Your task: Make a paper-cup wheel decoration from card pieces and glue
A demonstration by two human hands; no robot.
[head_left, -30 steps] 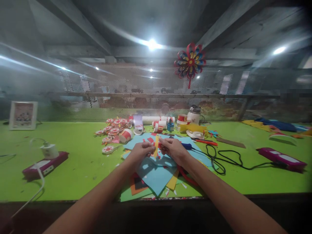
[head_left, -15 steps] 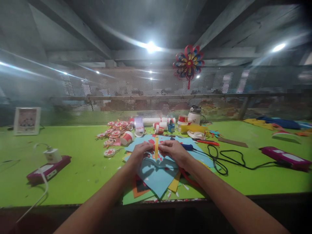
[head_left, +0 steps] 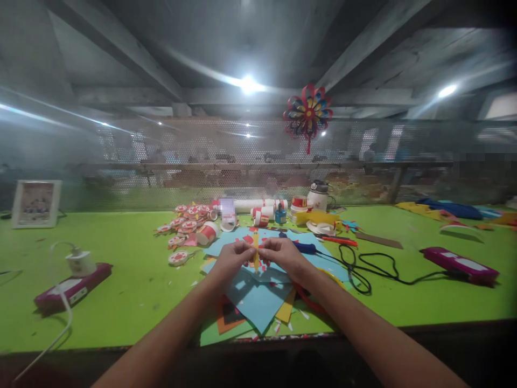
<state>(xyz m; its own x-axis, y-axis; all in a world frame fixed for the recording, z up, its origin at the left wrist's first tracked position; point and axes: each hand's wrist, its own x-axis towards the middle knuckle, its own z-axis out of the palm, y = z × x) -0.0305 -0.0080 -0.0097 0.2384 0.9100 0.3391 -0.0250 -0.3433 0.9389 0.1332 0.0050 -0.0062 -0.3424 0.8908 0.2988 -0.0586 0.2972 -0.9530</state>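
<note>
Between my hands stands a narrow yellow paper figure [head_left: 256,250], upright, with dark eye-like dots near its top. My left hand [head_left: 233,260] pinches its left side with thumb and forefinger. From the right, my right hand [head_left: 283,255] is closed on it in a similar pinch. Small red pieces show beside the fingers, and I cannot tell whether they are joined to the figure. Light blue paper sheets [head_left: 262,304] lie beneath both hands, scattered with red scraps. Close to my right hand is a blue-handled tool [head_left: 306,248] with a black cord.
Paper cups [head_left: 207,233] and round red-and-white paper pieces [head_left: 189,220] are piled at back left. A bottle [head_left: 280,214], a yellow piece [head_left: 319,216] and a red pen-like tool [head_left: 339,241] lie at back right. Purple power strips [head_left: 76,288] sit on both sides, with cords.
The view has shifted slightly, so the table's things appear a little further left and lower. My fingers have drawn closer together on the yellow figure, covering more of the red beside it.
</note>
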